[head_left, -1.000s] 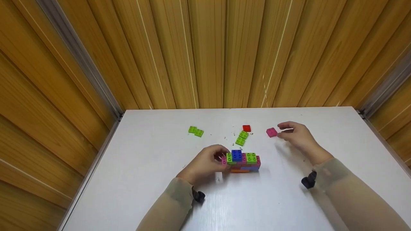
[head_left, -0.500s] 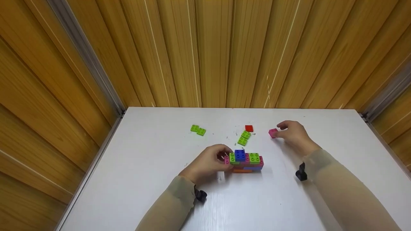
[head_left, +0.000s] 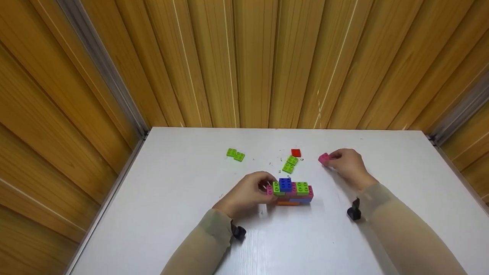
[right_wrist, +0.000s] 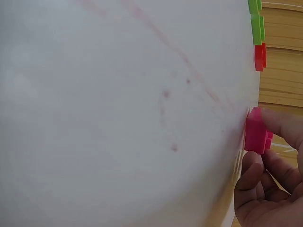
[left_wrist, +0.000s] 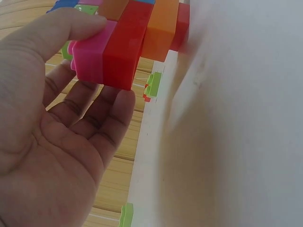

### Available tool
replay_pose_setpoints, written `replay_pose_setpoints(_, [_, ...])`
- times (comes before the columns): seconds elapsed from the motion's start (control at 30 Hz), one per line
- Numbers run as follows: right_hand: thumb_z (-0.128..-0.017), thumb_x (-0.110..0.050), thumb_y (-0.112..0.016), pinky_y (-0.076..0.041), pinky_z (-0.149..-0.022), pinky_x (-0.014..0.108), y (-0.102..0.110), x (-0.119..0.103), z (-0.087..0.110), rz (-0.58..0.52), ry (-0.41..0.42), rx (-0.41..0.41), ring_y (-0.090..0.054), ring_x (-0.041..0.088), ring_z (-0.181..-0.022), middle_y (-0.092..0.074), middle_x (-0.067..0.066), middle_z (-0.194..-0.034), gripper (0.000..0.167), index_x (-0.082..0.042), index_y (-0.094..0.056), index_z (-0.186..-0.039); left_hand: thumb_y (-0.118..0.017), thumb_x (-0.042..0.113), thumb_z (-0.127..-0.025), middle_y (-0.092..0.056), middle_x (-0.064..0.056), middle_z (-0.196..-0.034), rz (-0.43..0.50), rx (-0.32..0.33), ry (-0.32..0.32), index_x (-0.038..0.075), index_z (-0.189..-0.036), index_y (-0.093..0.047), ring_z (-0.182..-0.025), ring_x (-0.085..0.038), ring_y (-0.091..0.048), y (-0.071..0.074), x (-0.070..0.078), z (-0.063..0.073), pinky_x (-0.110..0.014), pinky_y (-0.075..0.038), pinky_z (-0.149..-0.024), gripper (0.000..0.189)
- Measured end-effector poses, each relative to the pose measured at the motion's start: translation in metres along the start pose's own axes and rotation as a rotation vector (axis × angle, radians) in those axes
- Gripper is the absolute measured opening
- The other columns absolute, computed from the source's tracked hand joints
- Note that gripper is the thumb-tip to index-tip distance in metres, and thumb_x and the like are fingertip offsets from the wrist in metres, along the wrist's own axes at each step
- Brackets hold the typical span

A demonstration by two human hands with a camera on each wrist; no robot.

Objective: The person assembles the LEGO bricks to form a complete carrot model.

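My left hand (head_left: 246,193) holds the left end of a built block of toy bricks (head_left: 293,193), thumb on the near side. This build has a blue brick (head_left: 285,185) on top, with green and pink ones around it and red, light blue and orange below. In the left wrist view the thumb presses a pink end brick (left_wrist: 90,59) and fingers curl behind it. Farther right, my right hand (head_left: 349,166) pinches a loose pink brick (head_left: 324,158) between thumb and fingers. The right wrist view shows that pink brick (right_wrist: 256,132) close to the tabletop, studs facing away from the table.
Two green bricks (head_left: 235,154) lie at the back left of the white table (head_left: 183,172). Behind the build are two more green bricks (head_left: 290,164) and a red brick (head_left: 296,152). A wood-grain panel wall (head_left: 252,76) rises at the table's back edge.
My right hand has come in from beside the loose pink brick and now pinches it, tilting it slightly. The left hand keeps its hold on the build. The head view has shifted a little.
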State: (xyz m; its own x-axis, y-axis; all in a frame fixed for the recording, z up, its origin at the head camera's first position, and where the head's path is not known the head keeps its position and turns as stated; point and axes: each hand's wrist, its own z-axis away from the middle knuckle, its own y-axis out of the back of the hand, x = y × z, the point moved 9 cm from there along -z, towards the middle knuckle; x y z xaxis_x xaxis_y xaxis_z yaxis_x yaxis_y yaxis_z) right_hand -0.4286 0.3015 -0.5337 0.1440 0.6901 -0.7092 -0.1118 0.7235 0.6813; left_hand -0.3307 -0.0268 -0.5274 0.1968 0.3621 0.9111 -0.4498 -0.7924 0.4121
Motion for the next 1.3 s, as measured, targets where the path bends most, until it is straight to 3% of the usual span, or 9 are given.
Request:
replay_pose_setpoints(0.13, [-0.106,-0.033,-0.077,-0.059,-0.082,0.026,0.001,-0.004,0.007,-0.024,0.024,-0.004,-0.066,0.027,-0.110,-0.069,0.023,-0.137,0.054,0.004,-0.068,-0.144,-0.091,0.013,-0.094,-0.075,0.007,-0.122,-0.010,0.000,0.007,0.022,-0.130,-0.077,-0.111,-0.011,-0.068,0.000,-0.001,0.000,-0.030,-0.061,-0.103,0.040])
replay_pose_setpoints(0.23, [-0.106,-0.031,-0.076,-0.061,-0.078,0.024,0.002,-0.009,0.014,-0.033,0.045,-0.012,-0.069,0.026,-0.107,-0.069,0.024,-0.141,0.053,0.002,-0.066,-0.146,-0.091,0.014,-0.094,-0.075,0.008,-0.122,-0.007,0.000,0.010,0.022,-0.130,-0.077,-0.111,-0.011,-0.069,-0.001,-0.002,0.000,-0.029,-0.061,-0.103,0.040])
replay_pose_setpoints(0.37, [-0.104,-0.030,-0.081,-0.062,-0.077,0.024,0.006,-0.019,0.023,-0.034,0.096,-0.002,-0.070,0.028,-0.112,-0.070,0.026,-0.142,0.054,0.001,-0.067,-0.146,-0.090,0.014,-0.094,-0.075,0.007,-0.122,0.004,0.001,0.005,0.021,-0.128,-0.077,-0.110,-0.011,-0.069,-0.001,-0.002,0.001,-0.028,-0.060,-0.102,0.038])
replay_pose_setpoints(0.57, [-0.101,-0.031,-0.086,-0.056,-0.079,0.019,0.011,-0.035,0.039,-0.026,0.170,0.032,-0.069,0.029,-0.119,-0.073,0.024,-0.140,0.055,-0.001,-0.070,-0.145,-0.090,0.014,-0.093,-0.075,0.007,-0.122,0.005,0.002,0.003,0.021,-0.129,-0.076,-0.111,-0.012,-0.068,-0.001,-0.002,0.001,-0.029,-0.060,-0.102,0.038])
replay_pose_setpoints(0.9, [-0.102,-0.037,-0.087,-0.056,-0.090,0.019,-0.004,-0.056,0.070,-0.087,0.203,-0.012,-0.064,0.033,-0.132,-0.072,0.017,-0.146,0.055,-0.009,-0.072,-0.147,-0.090,0.014,-0.094,-0.075,0.008,-0.121,-0.004,0.009,0.003,0.020,-0.128,-0.077,-0.111,-0.011,-0.068,0.001,-0.002,0.000,-0.030,-0.060,-0.103,0.038])
replay_pose_setpoints(1.3, [-0.101,-0.032,-0.088,-0.059,-0.092,0.022,-0.030,-0.082,0.097,-0.201,0.314,-0.082,-0.067,0.026,-0.118,-0.076,0.012,-0.132,0.045,-0.011,-0.077,-0.139,-0.089,0.014,-0.095,-0.075,0.009,-0.122,-0.004,0.002,-0.002,0.022,-0.129,-0.076,-0.110,-0.010,-0.069,0.000,0.000,0.000,-0.028,-0.061,-0.104,0.037])
